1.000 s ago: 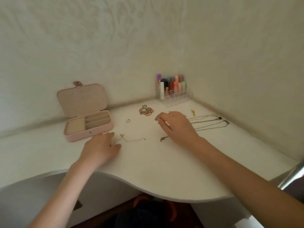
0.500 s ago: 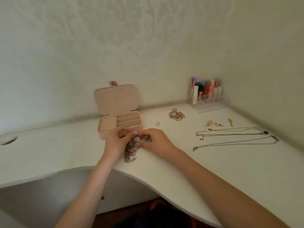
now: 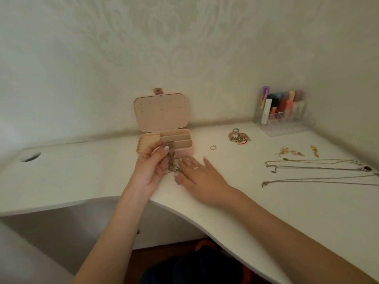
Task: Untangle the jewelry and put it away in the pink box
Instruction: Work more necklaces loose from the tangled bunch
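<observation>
White corner desk against pale patterned walls, soft even light.

Two walls (image 3: 184,48) meet at upper right of frame, covered in cream wallpaper with faint damask pattern. White desktop (image 3: 276,212) fills lower and middle frame, front edge curving inward at centre; round cable hole (image 3: 30,156) at far left. Clear acrylic organizer (image 3: 282,117) with coloured tubes sits in the corner, upper right. Under the desk, bottom centre: dark brownish floor (image 3: 143,261), something dark and orange, blurred. Light diffuse, source not visible.

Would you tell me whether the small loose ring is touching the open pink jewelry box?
Apart: the head view shows bare white desk between the ring and the box.
</observation>
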{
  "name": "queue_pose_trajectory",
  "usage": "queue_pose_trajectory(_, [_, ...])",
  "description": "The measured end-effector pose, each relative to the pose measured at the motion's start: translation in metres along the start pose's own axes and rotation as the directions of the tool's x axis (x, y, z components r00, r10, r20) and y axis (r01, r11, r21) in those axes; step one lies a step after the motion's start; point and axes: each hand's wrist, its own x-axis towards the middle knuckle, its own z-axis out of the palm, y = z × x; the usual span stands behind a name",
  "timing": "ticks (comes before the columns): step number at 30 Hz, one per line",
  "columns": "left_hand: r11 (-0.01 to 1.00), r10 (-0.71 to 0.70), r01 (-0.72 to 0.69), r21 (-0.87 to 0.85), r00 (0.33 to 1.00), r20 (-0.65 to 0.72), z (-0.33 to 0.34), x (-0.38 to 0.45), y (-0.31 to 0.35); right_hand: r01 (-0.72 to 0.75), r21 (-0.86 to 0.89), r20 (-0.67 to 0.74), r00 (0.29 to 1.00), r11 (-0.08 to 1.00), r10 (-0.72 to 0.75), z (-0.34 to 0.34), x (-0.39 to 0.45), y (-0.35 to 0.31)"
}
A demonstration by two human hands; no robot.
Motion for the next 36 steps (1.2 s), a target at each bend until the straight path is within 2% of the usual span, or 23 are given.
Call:
queue_pose_trajectory(2, [1.0,0.002,-0.003,0.017,1.0,0.024,-0.001,0.001,-0.001,0.035,0.256,-0.101,0.995,0.966,-0.009,-0.002,0.005,-0.009])
queue_pose_trajectory(4, [1.0,0.003,-0.004,0.021,0.999,0.05,-0.001,-0.001,-0.001,0.072,0.512,-0.29,0.952,0.856,0.094,-0.008,-0.001,-0.008])
queue_pose_trajectory(6, [0.999,-0.025,0.021,0.041,0.994,0.11,0.0,-0.003,-0.002,0.145,0.549,-0.458,0.876,0.823,0.151,-0.012,-0.01,-0.002])
queue_pose_trajectory(9, [0.988,-0.101,0.074,0.132,0.972,0.211,0.001,-0.005,-0.003,0.24,0.515,-0.558,0.823,0.823,0.11,-0.011,-0.013,0.002])
queue_pose_trajectory(12, [0.966,-0.133,0.067,0.249,0.956,0.261,0.001,-0.007,-0.004,0.244,0.499,-0.545,0.834,0.831,0.083,-0.006,-0.008,-0.004])
queue_pose_trajectory(15, [0.951,-0.12,0.027,0.309,0.951,0.286,0.001,-0.008,-0.006,0.222,0.54,-0.527,0.841,0.812,0.12,-0.003,-0.006,-0.005])
queue_pose_trajectory(23, [0.889,-0.008,-0.105,0.446,0.97,0.245,0.002,-0.007,-0.013,0.167,0.792,-0.421,0.845,0.587,0.328,-0.007,-0.005,0.0])
queue_pose_trajectory(26, [0.849,0.027,-0.132,0.511,0.978,0.209,0.004,-0.007,-0.015,0.187,0.875,-0.369,0.855,0.447,0.364,-0.015,-0.006,0.003])
queue_pose_trajectory(29, [0.788,0.07,-0.17,0.592,0.98,0.188,0.007,-0.008,-0.015,0.198,0.924,-0.334,0.835,0.327,0.437,-0.025,-0.008,0.009])
queue_pose_trajectory(33, [0.619,0.093,-0.217,0.755,0.974,0.204,0.008,-0.01,-0.017,0.222,0.975,-0.195,0.858,-0.002,0.475,-0.039,-0.012,0.018])
queue_pose_trajectory(34, [0.599,0.099,-0.219,0.77,0.975,0.201,0.008,-0.01,-0.017,0.227,0.972,-0.176,0.865,-0.053,0.47,-0.042,-0.013,0.019])
queue_pose_trajectory(36, [0.599,0.107,-0.213,0.772,0.977,0.187,0.007,-0.009,-0.017,0.229,0.97,-0.166,0.868,-0.081,0.467,-0.046,-0.015,0.019])
